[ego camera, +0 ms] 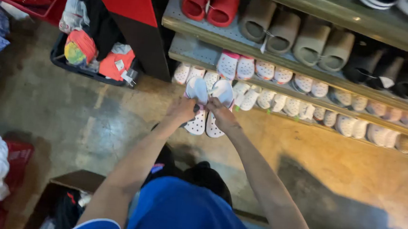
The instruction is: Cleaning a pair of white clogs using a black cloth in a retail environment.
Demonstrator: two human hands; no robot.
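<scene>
White clog pair [209, 107]: left hand [181, 109] and right hand [220, 114] each clenched on one clog, held over floor [71, 116]. Risk: loose grip, clog drops; swing could knock packed lower shelf [317, 109] row.

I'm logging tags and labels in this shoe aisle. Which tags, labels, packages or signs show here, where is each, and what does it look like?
Small white tag, hanging off the shelf edge below the tan slides; roughly rectangular.
White square tag on orange clothing in the dark bin, upper left.
No signs or screens show.
Left hand and right hand hold white perforated clogs; no tag visible on them.
</scene>
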